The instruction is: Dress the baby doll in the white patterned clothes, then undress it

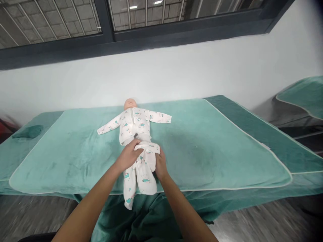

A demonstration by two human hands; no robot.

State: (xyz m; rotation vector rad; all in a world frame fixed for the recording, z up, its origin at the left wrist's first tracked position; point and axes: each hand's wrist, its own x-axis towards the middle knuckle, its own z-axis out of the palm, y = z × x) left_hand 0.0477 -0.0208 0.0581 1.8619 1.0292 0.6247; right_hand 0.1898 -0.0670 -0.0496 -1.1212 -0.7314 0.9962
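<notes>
While in both hands (129, 155) (160, 164), trousers (145, 176) near white jacket (127, 127).

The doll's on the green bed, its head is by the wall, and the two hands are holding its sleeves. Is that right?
Not quite: the head camera view shows the left hand and right hand holding the patterned pants. The doll is on the green bed, its head by the wall.
</notes>
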